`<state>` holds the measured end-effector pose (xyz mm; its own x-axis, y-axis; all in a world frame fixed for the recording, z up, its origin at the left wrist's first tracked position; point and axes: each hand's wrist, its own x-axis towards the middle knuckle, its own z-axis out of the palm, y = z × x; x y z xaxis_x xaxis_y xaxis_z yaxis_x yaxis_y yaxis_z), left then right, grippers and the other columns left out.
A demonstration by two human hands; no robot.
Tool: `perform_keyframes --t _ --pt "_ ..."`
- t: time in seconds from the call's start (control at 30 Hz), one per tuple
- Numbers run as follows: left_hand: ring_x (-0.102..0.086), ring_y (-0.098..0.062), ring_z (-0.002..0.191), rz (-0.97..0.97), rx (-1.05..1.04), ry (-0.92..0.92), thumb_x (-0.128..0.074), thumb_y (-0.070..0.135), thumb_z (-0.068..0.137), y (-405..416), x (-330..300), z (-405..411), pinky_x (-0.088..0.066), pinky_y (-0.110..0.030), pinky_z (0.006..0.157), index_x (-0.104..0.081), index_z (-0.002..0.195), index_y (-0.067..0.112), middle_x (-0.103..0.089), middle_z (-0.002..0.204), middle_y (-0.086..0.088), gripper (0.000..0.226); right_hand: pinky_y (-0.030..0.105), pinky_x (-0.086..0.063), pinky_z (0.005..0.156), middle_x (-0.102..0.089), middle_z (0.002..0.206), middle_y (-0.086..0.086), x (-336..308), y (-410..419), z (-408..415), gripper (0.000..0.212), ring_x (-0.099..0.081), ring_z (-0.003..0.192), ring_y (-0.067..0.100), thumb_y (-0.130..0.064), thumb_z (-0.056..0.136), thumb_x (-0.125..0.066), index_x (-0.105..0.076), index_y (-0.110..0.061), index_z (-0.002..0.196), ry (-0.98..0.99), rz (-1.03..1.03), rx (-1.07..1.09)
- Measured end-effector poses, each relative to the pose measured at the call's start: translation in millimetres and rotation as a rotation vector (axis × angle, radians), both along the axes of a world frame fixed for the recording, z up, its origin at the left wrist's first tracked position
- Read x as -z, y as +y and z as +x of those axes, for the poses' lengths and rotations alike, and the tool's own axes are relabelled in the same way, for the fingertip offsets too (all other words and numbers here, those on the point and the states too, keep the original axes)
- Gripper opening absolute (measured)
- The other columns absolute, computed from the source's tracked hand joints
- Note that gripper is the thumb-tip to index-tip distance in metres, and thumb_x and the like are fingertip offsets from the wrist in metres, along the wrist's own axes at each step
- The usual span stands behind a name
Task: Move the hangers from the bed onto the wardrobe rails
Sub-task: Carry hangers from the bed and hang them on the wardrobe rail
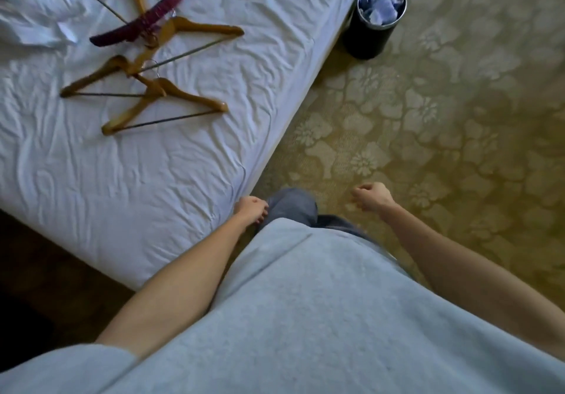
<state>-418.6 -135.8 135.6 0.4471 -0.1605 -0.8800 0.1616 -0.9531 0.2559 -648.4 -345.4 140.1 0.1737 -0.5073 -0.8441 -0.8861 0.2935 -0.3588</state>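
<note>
Where hangers [146,48] overlap, hooks are indistinct.

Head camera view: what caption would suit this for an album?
Wooden hangers and one magenta hanger wait on the bed; both hands hang empty.

The bed [171,161] wears a wrinkled white sheet. On it, toward its far end, lies a loose heap of hangers: several wooden hangers [165,100] with dark bars, overlapping one another, and a magenta padded hanger [137,20] resting across them. A crumpled white pillow [27,8] lies just beside the heap. The patterned yellow carpet [443,124] carries a black waste bin [374,19], upright near the bed's corner.
</note>
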Motion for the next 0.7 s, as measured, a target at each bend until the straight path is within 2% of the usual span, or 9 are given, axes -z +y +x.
perform_keyframes --t 0.1,0.2,0.3,0.37,0.4,0.5,0.63,0.67,0.7 --pt "-0.061 -0.017 0.06 0.051 -0.022 0.02 -0.059 0.014 0.097 -11 3 26 -0.049 -0.025 0.055 -0.072 0.087 0.005 -0.07 0.075 -0.008 0.019 0.037 -0.06 0.078 -0.076 0.09 0.009 -9 -55 70 0.021 -0.07 0.079 0.022 -0.019 0.094 -0.057 -0.074 -0.008 0.1 -0.074 -0.028 -0.089" --pt "-0.06 -0.015 0.058 0.103 0.002 0.016 -0.06 0.018 0.096 -31 8 51 -0.05 -0.023 0.059 -0.072 0.073 0.013 -0.074 0.079 -0.006 0.027 0.036 -0.061 0.075 -0.076 0.09 0.008 -12 -103 132 0.022 -0.072 0.081 0.023 -0.018 0.09 -0.057 -0.077 -0.01 0.096 -0.128 -0.056 -0.177" --pt "-0.051 -0.003 0.05 0.127 0.056 0.021 -0.054 0.017 0.098 -70 14 76 -0.035 -0.009 0.043 -0.066 0.076 0.015 -0.064 0.081 0.0 0.025 0.024 -0.051 0.06 -0.072 0.084 0.004 -15 -151 193 0.018 -0.064 0.072 0.015 -0.017 0.09 -0.058 -0.076 -0.013 0.091 -0.182 -0.097 -0.266" --pt "-0.053 -0.004 0.041 0.124 0.01 0.023 -0.054 0.012 0.099 -100 17 92 -0.036 -0.011 0.038 -0.063 0.081 0.009 -0.059 0.073 -0.001 0.02 0.023 -0.049 0.064 -0.072 0.083 0.003 -13 -183 227 0.016 -0.064 0.073 0.013 -0.017 0.09 -0.059 -0.075 -0.016 0.091 -0.209 -0.119 -0.297" --pt "-0.054 -0.004 0.041 0.123 -0.027 0.028 -0.055 0.01 0.098 -117 18 102 -0.036 -0.013 0.037 -0.062 0.077 0.006 -0.057 0.068 -0.002 0.022 0.025 -0.05 0.067 -0.073 0.083 0.003 -11 -202 243 0.015 -0.065 0.075 0.014 -0.017 0.09 -0.059 -0.075 -0.017 0.091 -0.211 -0.115 -0.31" --pt "-0.053 -0.015 0.055 0.126 -0.116 0.049 -0.057 0.014 0.095 -174 22 139 -0.037 -0.025 0.047 -0.06 0.064 0.009 -0.062 0.068 -0.007 0.032 0.03 -0.056 0.07 -0.074 0.084 0.003 -7 -255 276 0.017 -0.066 0.076 0.016 -0.015 0.087 -0.059 -0.076 -0.016 0.09 -0.141 -0.077 -0.379" --pt "-0.068 -0.032 0.088 0.047 -0.161 0.043 -0.061 0.034 0.089 -263 25 192 -0.05 -0.034 0.069 -0.076 0.085 0.006 -0.074 0.094 -0.015 0.031 0.034 -0.058 0.077 -0.074 0.085 0.002 -1 -330 292 0.02 -0.067 0.076 0.016 -0.018 0.09 -0.059 -0.077 -0.012 0.098 -0.028 -0.097 -0.47" --pt "-0.071 -0.032 0.088 0.017 -0.168 0.045 -0.061 0.031 0.089 -285 28 204 -0.055 -0.036 0.075 -0.078 0.086 0.006 -0.076 0.093 -0.015 0.03 0.035 -0.058 0.077 -0.075 0.086 0.004 0 -350 294 0.022 -0.067 0.075 0.016 -0.018 0.09 -0.059 -0.077 -0.01 0.098 0.0 -0.111 -0.474" --pt "-0.072 -0.03 0.08 -0.025 -0.178 0.043 -0.061 0.026 0.089 -307 26 215 -0.059 -0.038 0.076 -0.077 0.083 0.006 -0.076 0.086 -0.014 0.027 0.035 -0.058 0.075 -0.076 0.086 0.006 1 -367 293 0.022 -0.066 0.072 0.017 -0.018 0.09 -0.059 -0.078 -0.009 0.098 0.028 -0.123 -0.476"
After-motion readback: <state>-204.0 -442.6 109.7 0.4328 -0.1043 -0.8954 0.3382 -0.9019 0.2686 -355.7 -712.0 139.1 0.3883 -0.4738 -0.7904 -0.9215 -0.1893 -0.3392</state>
